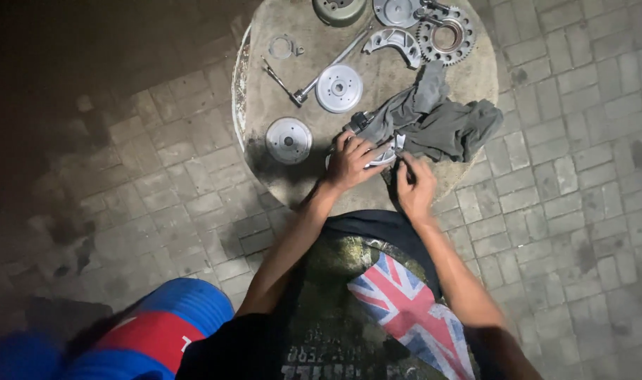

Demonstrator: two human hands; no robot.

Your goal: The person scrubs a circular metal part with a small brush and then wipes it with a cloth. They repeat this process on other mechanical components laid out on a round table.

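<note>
Round stone table (pixel 476 70) on grey paving bricks (pixel 581 211), seen from above.

- Left hand (pixel 350 163): fingers spread and pressed down over a curved metal part (pixel 384 156) at the table's near edge; only a pale sliver of the part shows beyond the fingertips.
- Right hand (pixel 414 186): fingers bunched together, pinching the near corner of a grey rag (pixel 440 119) just beside the metal part.
- Grey rag: crumpled, spread right of centre, touching the part.
- Two pale grooved discs (pixel 338 88) and (pixel 288 140) — left of the hands, apart from each other.
- Long-handled wrench (pixel 328 67), lying diagonally beside the upper disc.
- Toothed sprocket (pixel 445 36) and curved brake shoe (pixel 395 41) — far side of the table.
- Small ring clamp (pixel 282 48), far left.
- No packages or signs; blue-and-red drum (pixel 159 327) at lower left, off the table.
</note>
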